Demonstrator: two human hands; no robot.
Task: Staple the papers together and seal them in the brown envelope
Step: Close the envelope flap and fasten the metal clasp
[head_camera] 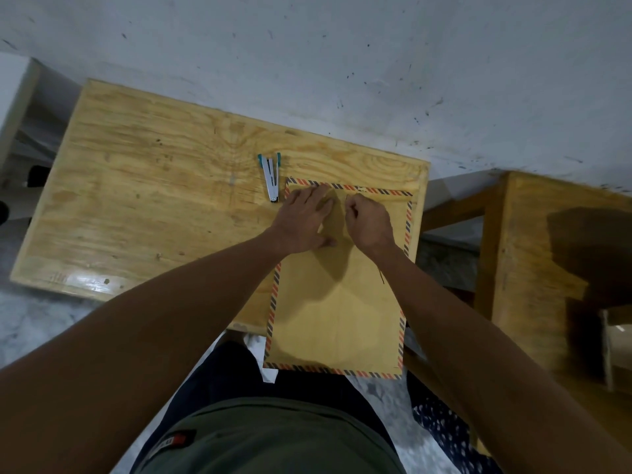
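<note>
Both bare forearms reach forward from the lower corners and converge toward the middle. The left hand (302,222) lies palm down, its fingers (316,196) straight and spread a little, pointing away from the body, with the thumb stretched out to the right. The right hand (369,224) sits just to the right of the left fingers, apart from them, its back turned up and its fingers (355,202) curled in tight at the tips as if pinching; what they pinch cannot be made out.
</note>
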